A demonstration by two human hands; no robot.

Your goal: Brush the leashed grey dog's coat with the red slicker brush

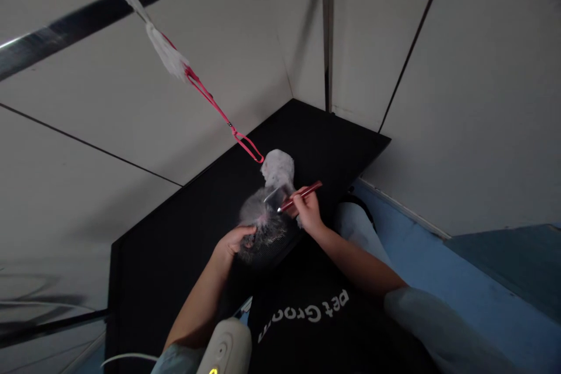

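Observation:
A small dog with pale, fluffy fur (279, 168) is on a black grooming table (193, 228). Its end closest to me is grey and wispy, with the hair fanned out and a pink patch of skin showing. My left hand (236, 239) is closed on this grey end, thumb on top, the other fingers mostly hidden under the fur. In my right hand (307, 210) is a slicker brush with a dark red handle (313, 188). The brush's head lies over the grey fur, and its bristle side cannot be made out.
A red loop leash (210, 99) hangs from a metal bar (109, 14) down to beside the dog. Pale wall panels (245, 41) stand behind the table. A white device with a yellow light (225, 345) is low in front of me. Blue floor (438, 280) shows at right.

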